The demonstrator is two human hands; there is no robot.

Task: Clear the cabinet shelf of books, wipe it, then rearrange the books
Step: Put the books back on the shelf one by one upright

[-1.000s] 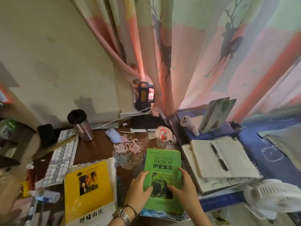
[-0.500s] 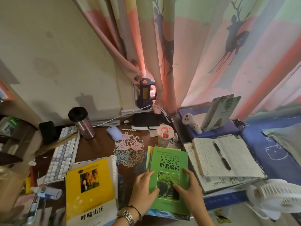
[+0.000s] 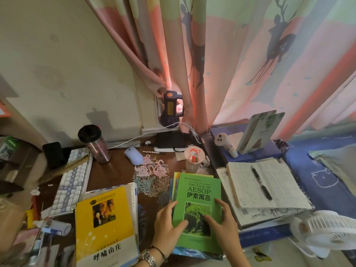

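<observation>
A green book titled "The Tale of Aesop" lies on top of a small stack of thin books on the brown desk. My left hand holds the stack's left edge, thumb lying across the green cover. My right hand rests on the cover's lower right with spread fingers. To the left lies a second pile topped by a yellow book with a portrait. No cabinet shelf is in view.
A keyboard, tumbler, mouse, paper flamingo cutout and cup crowd the desk. An open notebook with a pen lies right; a white fan sits lower right. Curtains hang behind.
The green book and the stack beneath have shifted slightly right and forward under both hands. More coloured edges of the books below show at the left.
</observation>
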